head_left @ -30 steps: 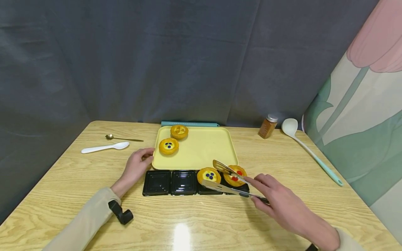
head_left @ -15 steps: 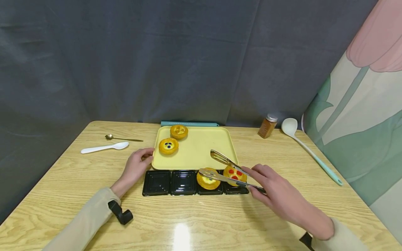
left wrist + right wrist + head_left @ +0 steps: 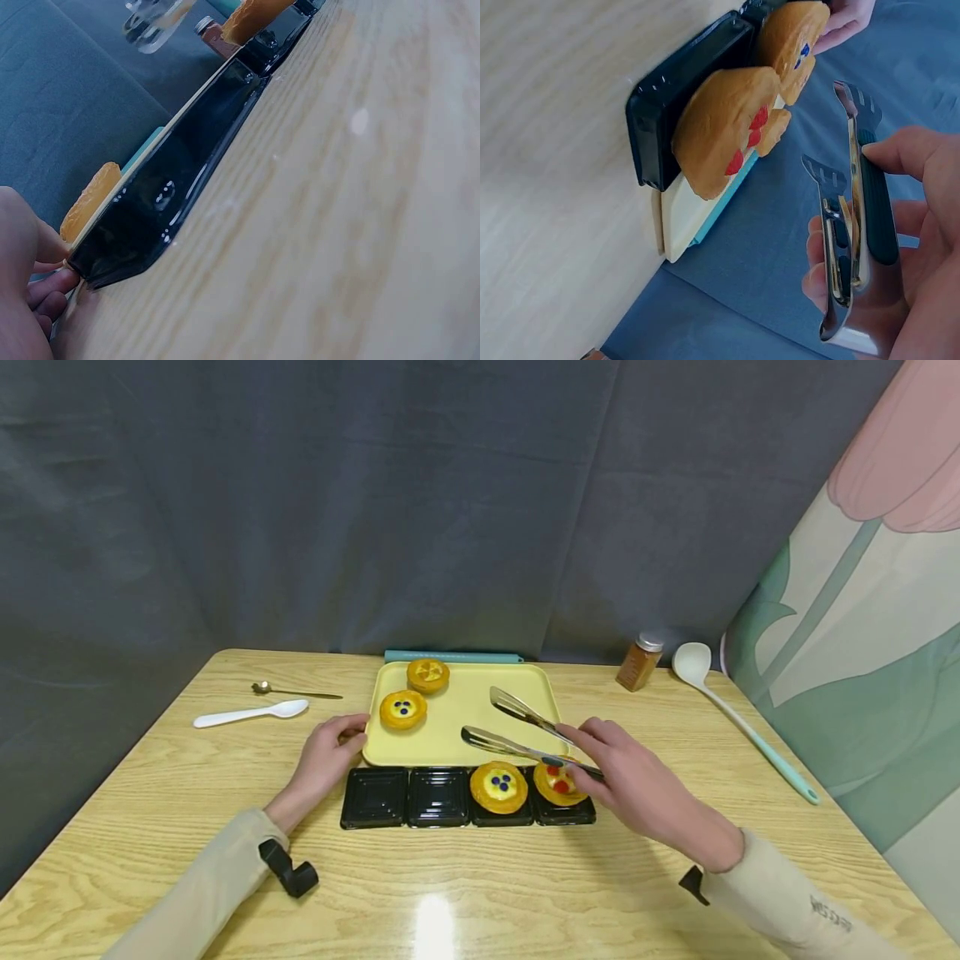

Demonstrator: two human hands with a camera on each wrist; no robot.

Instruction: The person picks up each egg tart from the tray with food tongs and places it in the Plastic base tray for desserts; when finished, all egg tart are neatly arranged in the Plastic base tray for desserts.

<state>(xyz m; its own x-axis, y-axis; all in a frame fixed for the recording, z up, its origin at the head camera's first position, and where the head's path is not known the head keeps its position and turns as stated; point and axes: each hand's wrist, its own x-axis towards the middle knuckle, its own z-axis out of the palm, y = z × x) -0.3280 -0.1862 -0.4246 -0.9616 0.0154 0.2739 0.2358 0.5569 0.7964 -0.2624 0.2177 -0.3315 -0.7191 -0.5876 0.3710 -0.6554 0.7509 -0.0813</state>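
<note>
Right hand (image 3: 633, 787) grips slotted metal tongs (image 3: 528, 751), tips spread toward ten o'clock above the yellow tray (image 3: 450, 731).
Left hand (image 3: 324, 762) touches the tray's eight-o'clock edge; whether it pinches, I cannot tell. Round tarts (image 3: 403, 710) sit at nine and eleven. Only the right wrist view bares the tongs' shiny, rounded base.

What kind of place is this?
Probably an indoor table set up like a pretend kitchen: a dark cloth hangs behind it, with tarts and a ladle in front.
</note>
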